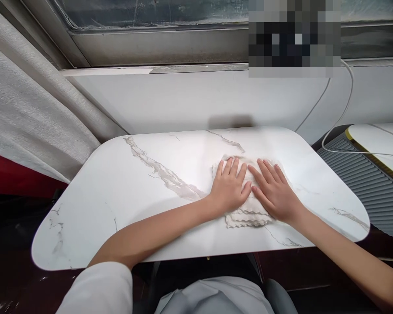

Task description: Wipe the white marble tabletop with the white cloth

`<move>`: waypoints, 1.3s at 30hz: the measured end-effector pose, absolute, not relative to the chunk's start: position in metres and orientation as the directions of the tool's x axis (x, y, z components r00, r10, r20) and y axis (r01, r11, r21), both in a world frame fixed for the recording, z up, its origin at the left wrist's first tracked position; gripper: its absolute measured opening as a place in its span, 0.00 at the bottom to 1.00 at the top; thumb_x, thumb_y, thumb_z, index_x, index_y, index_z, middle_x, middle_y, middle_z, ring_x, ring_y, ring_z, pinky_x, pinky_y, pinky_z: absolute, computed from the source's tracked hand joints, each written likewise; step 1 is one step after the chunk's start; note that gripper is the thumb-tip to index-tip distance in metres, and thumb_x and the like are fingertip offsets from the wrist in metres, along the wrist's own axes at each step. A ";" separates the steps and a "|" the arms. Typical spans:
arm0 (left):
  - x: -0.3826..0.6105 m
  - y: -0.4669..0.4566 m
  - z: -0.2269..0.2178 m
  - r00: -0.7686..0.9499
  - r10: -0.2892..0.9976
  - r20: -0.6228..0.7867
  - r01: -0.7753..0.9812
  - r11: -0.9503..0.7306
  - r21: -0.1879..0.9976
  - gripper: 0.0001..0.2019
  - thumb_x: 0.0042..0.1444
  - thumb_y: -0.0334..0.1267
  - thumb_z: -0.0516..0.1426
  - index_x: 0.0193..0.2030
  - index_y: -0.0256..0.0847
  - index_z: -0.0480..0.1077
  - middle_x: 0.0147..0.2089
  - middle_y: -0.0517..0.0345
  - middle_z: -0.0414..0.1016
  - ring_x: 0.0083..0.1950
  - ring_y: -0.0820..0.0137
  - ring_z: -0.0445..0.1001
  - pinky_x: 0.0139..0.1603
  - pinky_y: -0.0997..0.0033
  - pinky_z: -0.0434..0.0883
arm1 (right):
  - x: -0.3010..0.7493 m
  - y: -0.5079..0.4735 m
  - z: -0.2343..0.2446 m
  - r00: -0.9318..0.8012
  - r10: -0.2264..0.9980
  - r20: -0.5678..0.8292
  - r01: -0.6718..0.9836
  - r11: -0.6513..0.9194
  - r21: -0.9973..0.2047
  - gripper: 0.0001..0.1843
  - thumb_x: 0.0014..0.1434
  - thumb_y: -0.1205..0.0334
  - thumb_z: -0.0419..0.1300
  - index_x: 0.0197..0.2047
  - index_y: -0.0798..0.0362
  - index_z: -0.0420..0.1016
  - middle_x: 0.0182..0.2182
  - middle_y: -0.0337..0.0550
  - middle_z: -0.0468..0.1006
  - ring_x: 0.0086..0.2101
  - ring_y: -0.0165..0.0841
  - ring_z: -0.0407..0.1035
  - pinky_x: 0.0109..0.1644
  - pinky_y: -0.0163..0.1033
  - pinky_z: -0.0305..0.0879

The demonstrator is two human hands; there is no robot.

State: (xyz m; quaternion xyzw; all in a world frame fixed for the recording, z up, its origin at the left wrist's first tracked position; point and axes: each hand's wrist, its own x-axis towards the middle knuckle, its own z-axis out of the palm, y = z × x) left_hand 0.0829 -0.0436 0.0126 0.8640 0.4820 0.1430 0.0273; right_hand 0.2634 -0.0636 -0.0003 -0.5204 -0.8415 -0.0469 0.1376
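Note:
A folded off-white cloth [249, 218] with scalloped edges lies on the white marble-patterned table [101, 192], right of its middle. Pressed flat on the left part of the cloth is my left hand [228, 187], its fingers spread. My right hand [275, 192] rests palm down on the cloth's right part, fingers also spread. The two thumbs are close together near the middle of the cloth. Both hands cover much of its upper surface, and neither grips it.
A pale curtain [29, 87] hangs at the left, beside a red surface [19, 174]. Behind the table are a white wall [170, 100] and a window frame [163, 48]. A white cable [347, 104] loops down at the right, near a grey ribbed surface [363, 183] and another marble-patterned top [383, 139].

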 end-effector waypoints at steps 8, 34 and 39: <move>0.062 -0.084 0.014 0.549 0.800 0.242 0.800 -0.587 0.123 0.29 0.68 0.46 0.44 0.69 0.27 0.55 0.71 0.34 0.54 0.73 0.48 0.49 0.71 0.43 0.50 | 0.243 -0.104 0.004 -0.486 0.797 0.357 0.844 0.535 -0.044 0.37 0.70 0.53 0.43 0.75 0.48 0.29 0.73 0.48 0.32 0.70 0.51 0.35 0.68 0.65 0.45; -0.016 0.001 0.018 0.312 0.934 0.177 0.870 -0.355 0.342 0.23 0.69 0.38 0.38 0.67 0.37 0.59 0.70 0.53 0.60 0.72 0.69 0.53 0.74 0.58 0.44 | 0.137 -0.005 0.008 -0.494 0.829 0.262 0.829 0.540 -0.146 0.32 0.66 0.58 0.42 0.68 0.66 0.57 0.68 0.58 0.58 0.67 0.51 0.48 0.70 0.60 0.42; -0.028 0.047 0.017 0.297 0.924 0.242 0.861 -0.369 0.350 0.21 0.67 0.38 0.43 0.63 0.38 0.63 0.68 0.53 0.64 0.70 0.70 0.59 0.74 0.60 0.45 | 0.125 0.044 0.006 -0.476 0.836 0.273 0.827 0.531 -0.183 0.31 0.66 0.56 0.42 0.68 0.63 0.57 0.68 0.56 0.58 0.67 0.49 0.49 0.70 0.60 0.39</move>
